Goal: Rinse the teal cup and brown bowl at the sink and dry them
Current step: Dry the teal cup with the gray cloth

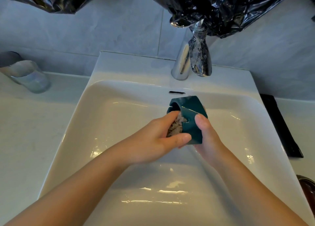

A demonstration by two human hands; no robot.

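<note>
Right hand (208, 144) grips the teal cup (190, 123) over the middle of the sink (102, 109), tipped sideways so the left hand (151, 144) can press its pinched grey cloth (175, 126) against it. Brown bowl (306, 184) sits at the desk's (305, 120) right edge, probably next.

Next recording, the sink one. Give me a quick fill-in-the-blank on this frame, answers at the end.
1. The right hand grips a cup whose colour is ____.
2. The left hand presses a speckled pad against the ____.
3. The clear glass stands on the counter to the ____ of the sink.
4. The faucet is partly wrapped in plastic coloured ____.

Missing words: teal; cup; left; black.
</note>
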